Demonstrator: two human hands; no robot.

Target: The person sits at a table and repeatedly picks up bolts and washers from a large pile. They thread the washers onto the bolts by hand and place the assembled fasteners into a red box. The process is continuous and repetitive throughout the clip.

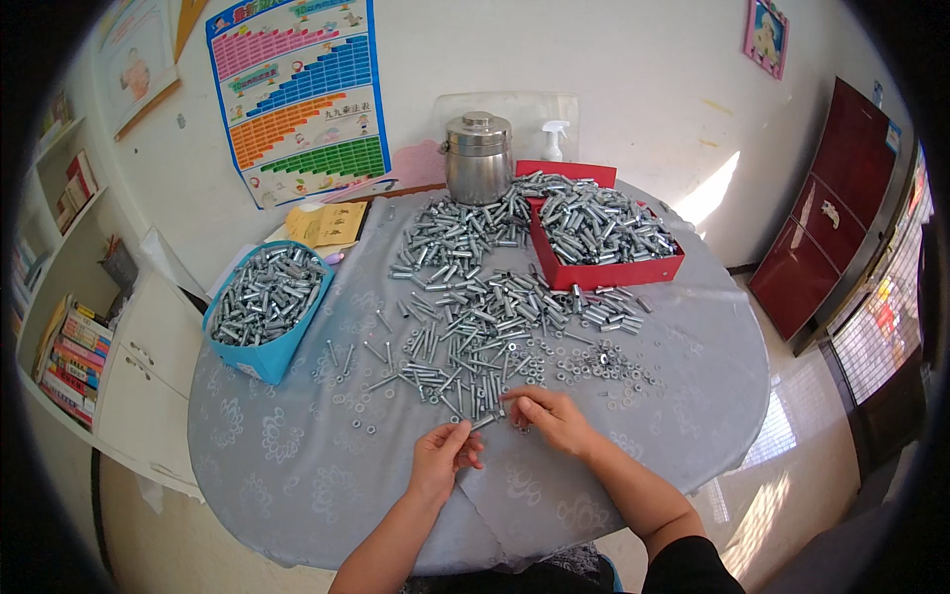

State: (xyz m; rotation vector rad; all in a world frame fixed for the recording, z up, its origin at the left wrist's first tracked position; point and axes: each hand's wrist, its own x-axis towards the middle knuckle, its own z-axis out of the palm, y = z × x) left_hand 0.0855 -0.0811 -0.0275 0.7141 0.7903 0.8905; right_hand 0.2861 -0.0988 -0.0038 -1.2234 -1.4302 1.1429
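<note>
My left hand [443,455] hovers over the grey tablecloth [297,465] near the table's front, its fingertips pinched on a small metal bolt [482,422]. My right hand [550,416] lies flat just to the right, fingers resting on small nuts at the near edge of a wide scatter of loose bolts [465,337] and nuts [594,364]. The bolts spread from my hands toward the back of the round table.
A blue box [265,302] full of bolts stands at the left, a red box [600,238] full of bolts at the back right. A steel pot [477,158] and a spray bottle [554,139] stand by the wall. A dark red cabinet [841,208] is at the right.
</note>
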